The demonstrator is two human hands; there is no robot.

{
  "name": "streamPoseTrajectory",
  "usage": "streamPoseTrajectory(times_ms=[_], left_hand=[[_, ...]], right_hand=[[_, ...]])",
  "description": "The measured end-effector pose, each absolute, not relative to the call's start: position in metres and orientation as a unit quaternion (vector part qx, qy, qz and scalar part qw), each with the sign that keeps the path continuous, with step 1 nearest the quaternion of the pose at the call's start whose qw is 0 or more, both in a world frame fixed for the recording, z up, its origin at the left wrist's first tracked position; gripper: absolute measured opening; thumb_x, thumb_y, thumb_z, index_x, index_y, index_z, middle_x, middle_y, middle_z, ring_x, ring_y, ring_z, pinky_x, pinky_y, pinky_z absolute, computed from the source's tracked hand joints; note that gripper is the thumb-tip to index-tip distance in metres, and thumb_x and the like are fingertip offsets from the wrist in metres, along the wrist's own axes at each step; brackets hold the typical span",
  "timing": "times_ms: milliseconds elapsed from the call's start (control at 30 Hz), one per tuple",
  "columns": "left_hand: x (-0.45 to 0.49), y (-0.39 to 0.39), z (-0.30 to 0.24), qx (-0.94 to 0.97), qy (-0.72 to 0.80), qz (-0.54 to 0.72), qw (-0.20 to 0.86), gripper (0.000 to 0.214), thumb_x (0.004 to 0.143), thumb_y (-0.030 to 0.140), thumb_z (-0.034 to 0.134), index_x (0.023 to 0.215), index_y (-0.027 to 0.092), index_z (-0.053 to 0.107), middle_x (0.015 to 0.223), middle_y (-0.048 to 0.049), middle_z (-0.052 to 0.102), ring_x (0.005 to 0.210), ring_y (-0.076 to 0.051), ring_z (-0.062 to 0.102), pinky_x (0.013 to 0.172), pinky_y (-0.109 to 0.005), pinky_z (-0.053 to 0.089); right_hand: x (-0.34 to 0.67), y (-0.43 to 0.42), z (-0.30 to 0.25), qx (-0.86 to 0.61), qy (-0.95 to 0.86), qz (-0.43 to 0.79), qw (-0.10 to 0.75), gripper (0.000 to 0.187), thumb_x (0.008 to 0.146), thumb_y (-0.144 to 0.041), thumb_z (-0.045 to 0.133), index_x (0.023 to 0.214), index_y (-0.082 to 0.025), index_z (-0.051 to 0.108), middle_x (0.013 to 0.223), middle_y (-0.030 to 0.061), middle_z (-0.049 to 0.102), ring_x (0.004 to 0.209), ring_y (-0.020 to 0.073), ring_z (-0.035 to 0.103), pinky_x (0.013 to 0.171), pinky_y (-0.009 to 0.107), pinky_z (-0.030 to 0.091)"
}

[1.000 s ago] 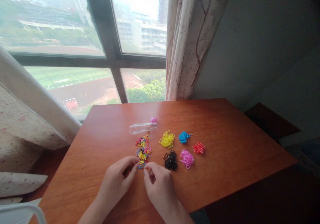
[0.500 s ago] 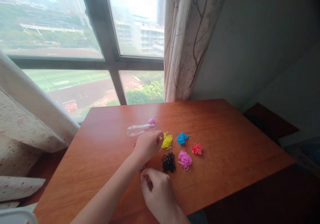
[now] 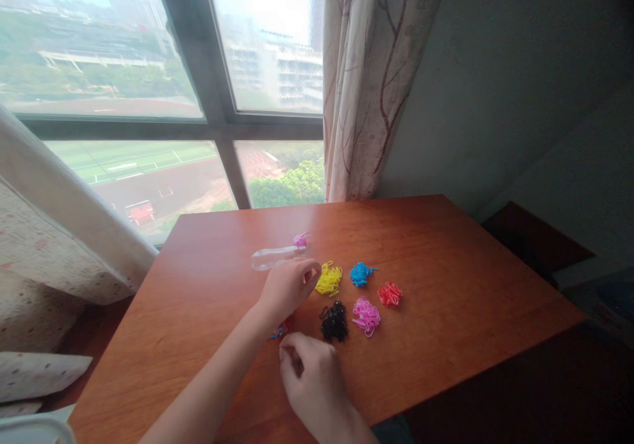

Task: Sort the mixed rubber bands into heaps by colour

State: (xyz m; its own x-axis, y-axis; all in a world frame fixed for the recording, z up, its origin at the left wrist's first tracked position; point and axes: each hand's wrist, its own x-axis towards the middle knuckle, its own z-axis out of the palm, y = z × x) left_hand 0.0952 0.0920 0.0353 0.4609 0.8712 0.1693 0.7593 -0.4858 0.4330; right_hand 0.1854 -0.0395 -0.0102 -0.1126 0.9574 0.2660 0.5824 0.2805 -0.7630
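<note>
My left hand (image 3: 291, 287) is at the left edge of a pile of yellow rubber bands (image 3: 329, 280), thumb and fingers pinched together. Whatever sits in that pinch is too small to make out. Lower down, my right hand (image 3: 314, 374) is closed in a pinch too, beside a small mixed-colour pile of bands (image 3: 280, 330) that my left forearm partly hides. Just beyond my right hand lies a pile of black rubber bands (image 3: 335, 321). Pink bands (image 3: 366, 316), red bands (image 3: 390, 295) and blue bands (image 3: 361, 273) form separate heaps to the right.
A clear plastic bottle (image 3: 270, 258) with a pink top (image 3: 300, 240) lies behind my left hand. The brown wooden table (image 3: 446, 265) stands against a window with a patterned curtain (image 3: 364, 87). A white rim (image 3: 34, 429) shows at the lower left corner.
My left hand has shifted slightly left and away from the yellow pile, uncovering more of it. My right hand stays in the same place.
</note>
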Motion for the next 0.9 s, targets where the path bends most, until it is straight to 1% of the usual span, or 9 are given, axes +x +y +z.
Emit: streamPoseTrajectory(times_ms=[267,500,633,900], left_hand=[[0.115,0.103,0.031,0.837,0.498,0.160,0.161,0.017,0.086,0.025,0.056,0.086,0.023,0.073,0.075,-0.0024,0.073,0.065,-0.015,0.064,0.060,-0.023,0.038],[0.115,0.105,0.035,0.833,0.509,0.143,0.161,0.017,0.085,0.024,0.056,0.091,0.023,0.073,0.078,-0.0026,0.075,0.066,-0.016,0.064,0.060,-0.024,0.038],[0.114,0.105,0.037,0.834,0.508,0.140,0.163,0.017,0.085,0.025,0.056,0.088,0.023,0.073,0.075,-0.0022,0.074,0.065,-0.016,0.064,0.059,-0.024,0.037],[0.113,0.107,0.037,0.844,0.491,0.144,0.160,0.016,0.085,0.026,0.059,0.080,0.022,0.073,0.075,-0.0027,0.074,0.068,-0.017,0.064,0.059,-0.024,0.036]], right_hand=[[0.186,-0.039,-0.012,-0.547,-0.699,0.261,0.379,0.016,0.084,-0.012,0.050,0.081,-0.022,0.062,0.070,-0.0006,0.067,0.061,0.0143,0.063,0.057,0.022,0.034],[0.186,-0.040,-0.010,-0.549,-0.700,0.264,0.372,0.016,0.085,-0.013,0.049,0.081,-0.022,0.061,0.070,-0.0005,0.067,0.063,0.0147,0.063,0.058,0.023,0.034],[0.186,-0.040,-0.011,-0.549,-0.701,0.262,0.373,0.016,0.085,-0.012,0.049,0.081,-0.022,0.061,0.070,-0.0009,0.067,0.062,0.0144,0.063,0.057,0.022,0.033],[0.185,-0.039,-0.011,-0.547,-0.700,0.260,0.377,0.015,0.085,-0.012,0.050,0.081,-0.022,0.062,0.070,-0.0007,0.067,0.062,0.0138,0.064,0.057,0.021,0.036]])
